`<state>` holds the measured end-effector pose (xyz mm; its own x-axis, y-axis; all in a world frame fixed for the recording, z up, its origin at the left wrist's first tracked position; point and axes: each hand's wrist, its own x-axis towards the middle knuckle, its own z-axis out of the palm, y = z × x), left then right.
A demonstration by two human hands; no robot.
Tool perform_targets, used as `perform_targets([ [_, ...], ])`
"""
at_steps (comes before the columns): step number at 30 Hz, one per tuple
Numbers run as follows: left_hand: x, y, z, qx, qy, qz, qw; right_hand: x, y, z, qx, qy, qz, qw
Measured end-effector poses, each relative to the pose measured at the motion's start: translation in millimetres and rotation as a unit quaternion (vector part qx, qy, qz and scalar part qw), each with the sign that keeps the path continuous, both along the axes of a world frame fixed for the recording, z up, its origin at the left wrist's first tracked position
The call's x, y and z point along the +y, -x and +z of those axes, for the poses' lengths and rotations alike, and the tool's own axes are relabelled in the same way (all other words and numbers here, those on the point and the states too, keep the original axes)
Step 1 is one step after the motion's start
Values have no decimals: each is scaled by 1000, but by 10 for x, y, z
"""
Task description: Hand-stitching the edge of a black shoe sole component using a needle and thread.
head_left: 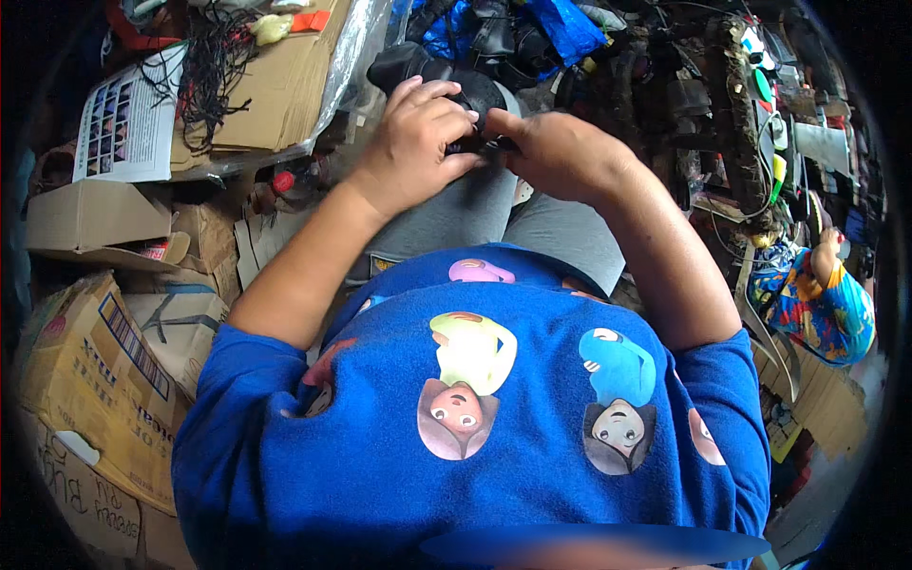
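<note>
A black leather shoe lies across my knees, partly covered by my fingers. My left hand is closed around its near side, with the fingers bent over the top and the thumb reaching toward my other hand. Close beside it, my right hand is curled into a fist at the shoe's right edge, its thumb and forefinger pressed together. A small dark piece shows below those fingertips; what it is cannot be made out. Both hands meet above my grey-trousered legs.
More black shoes lie beyond my knees near blue plastic. Flat brown cardboard with black laces and a printed sheet is at the left, above cardboard boxes. A cluttered rack and a person are at the right.
</note>
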<state>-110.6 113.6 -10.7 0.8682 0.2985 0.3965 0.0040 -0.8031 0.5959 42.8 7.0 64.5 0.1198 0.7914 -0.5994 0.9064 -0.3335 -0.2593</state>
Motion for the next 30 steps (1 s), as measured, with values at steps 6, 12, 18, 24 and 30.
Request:
perform_targets([
  [6, 598, -283, 145, 138, -57, -134, 980, -259, 3, -79, 54, -121, -76, 988],
  [12, 682, -644, 255, 304, 95, -180, 930, -220, -71, -135, -10, -88, -84, 993],
  [18, 591, -660, 144, 266, 139, -214, 930, -207, -109, -154, -5, -35, -120, 992],
  [24, 263, -553, 192, 209, 164, -183, 946, -8, -7, -35, -80, 55, -67, 993],
  [30, 228, -436, 118, 171, 176, -104, 964, -155, -142, -187, -5, -8, -85, 996],
])
